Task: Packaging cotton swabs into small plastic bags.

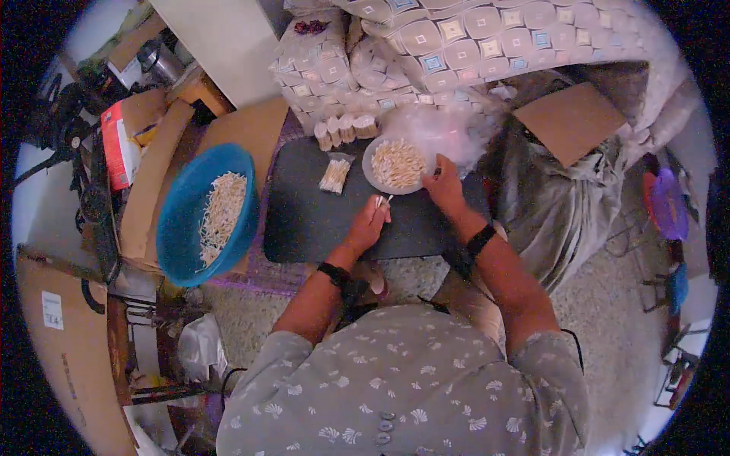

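My left hand [368, 223] is closed around a few cotton swabs, and their white tips stick out above the fingers. It is just below a shallow white bowl [368, 173] heaped with loose cotton swabs [399, 163]. At the bowl's right rim is my right hand [447, 186], its thumb and fingers apart; whether it touches the rim I cannot tell. A clear packet of cotton swabs [334, 175] lies left of the bowl. Behind it, several bundled packs of swabs [346, 131] stand in a row. All of these rest on a dark board [296, 220].
A large blue basin [173, 216] holding many loose swabs leans on cardboard [262, 137] at the left. Clear plastic bags [449, 129] are heaped behind the bowl. A grey cloth sack [551, 205] with a cardboard piece [570, 121] on top stands at the right. Patterned cushions [487, 45] line the back.
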`<state>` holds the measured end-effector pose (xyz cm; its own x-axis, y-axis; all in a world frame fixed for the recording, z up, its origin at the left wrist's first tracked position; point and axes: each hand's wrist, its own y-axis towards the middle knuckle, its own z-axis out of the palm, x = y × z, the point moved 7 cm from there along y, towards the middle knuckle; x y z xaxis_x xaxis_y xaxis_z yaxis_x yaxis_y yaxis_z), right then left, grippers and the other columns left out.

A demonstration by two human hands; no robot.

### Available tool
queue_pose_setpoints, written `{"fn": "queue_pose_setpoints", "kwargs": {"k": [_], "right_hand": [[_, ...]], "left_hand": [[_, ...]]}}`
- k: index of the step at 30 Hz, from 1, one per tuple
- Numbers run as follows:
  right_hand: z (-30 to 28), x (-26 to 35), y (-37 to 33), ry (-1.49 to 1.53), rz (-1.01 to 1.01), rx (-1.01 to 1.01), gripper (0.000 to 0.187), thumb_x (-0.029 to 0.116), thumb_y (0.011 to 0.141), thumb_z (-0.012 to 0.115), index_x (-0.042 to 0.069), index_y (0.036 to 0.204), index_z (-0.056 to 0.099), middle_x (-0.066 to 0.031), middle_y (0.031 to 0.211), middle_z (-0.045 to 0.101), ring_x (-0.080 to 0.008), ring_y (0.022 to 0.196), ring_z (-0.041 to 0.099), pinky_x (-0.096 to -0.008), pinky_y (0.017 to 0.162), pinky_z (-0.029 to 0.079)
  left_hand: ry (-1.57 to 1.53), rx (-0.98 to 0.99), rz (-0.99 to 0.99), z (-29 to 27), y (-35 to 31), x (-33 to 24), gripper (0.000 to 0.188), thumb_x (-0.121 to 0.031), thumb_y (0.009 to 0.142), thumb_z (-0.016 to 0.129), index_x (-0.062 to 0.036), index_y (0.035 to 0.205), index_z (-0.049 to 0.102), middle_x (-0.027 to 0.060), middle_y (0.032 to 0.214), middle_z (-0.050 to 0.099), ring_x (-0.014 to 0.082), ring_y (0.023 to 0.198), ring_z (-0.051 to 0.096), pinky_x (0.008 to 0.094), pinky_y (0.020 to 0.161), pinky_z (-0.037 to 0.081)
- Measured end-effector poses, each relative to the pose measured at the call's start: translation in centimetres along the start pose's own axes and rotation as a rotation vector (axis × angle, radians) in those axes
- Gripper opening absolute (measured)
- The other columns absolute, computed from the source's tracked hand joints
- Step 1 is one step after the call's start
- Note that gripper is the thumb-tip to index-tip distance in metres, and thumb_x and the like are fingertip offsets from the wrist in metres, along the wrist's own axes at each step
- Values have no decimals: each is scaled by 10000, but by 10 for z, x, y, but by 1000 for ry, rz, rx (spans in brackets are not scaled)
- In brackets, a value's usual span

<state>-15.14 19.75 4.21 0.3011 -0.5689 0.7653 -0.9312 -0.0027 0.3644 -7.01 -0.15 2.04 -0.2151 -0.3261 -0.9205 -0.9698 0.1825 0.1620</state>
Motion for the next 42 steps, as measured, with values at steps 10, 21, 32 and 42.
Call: {"fn": "queue_pose_setpoints", "kwargs": {"k": [10,21,32,42], "right_hand": [[-3,-13,64,150,-53,138,374,136,720,656,109,1091,610,-152,1072,602,-342,1029,558,-429,921,454],[19,52,50,-280,-574,433,241,275,854,542,52,900,619,-194,949,593,-372,916,558,-465,789,476],[41,46,48,-248,-560,502,308,317,878,524,17,882,595,-214,931,591,-408,902,554,-478,789,461],[32,54,45,-249,-629,421,203,232,812,561,87,949,599,-175,919,570,-394,887,552,-468,763,468]], "left_hand": [[113,-132,353,2,0,-42,281,-149,962,420,-4,1181,522,41,823,557,135,696,501,282,690,427],[-4,-58,109,-1,1,-10,251,-189,956,407,-28,1085,549,39,719,526,137,632,490,290,613,424],[-7,-77,-2,-1,0,-22,217,-180,949,436,-71,1068,580,8,689,491,115,614,466,279,585,415],[-3,-87,30,-1,2,-17,188,-136,927,473,-38,1046,581,11,690,518,98,609,475,269,583,409]]}}
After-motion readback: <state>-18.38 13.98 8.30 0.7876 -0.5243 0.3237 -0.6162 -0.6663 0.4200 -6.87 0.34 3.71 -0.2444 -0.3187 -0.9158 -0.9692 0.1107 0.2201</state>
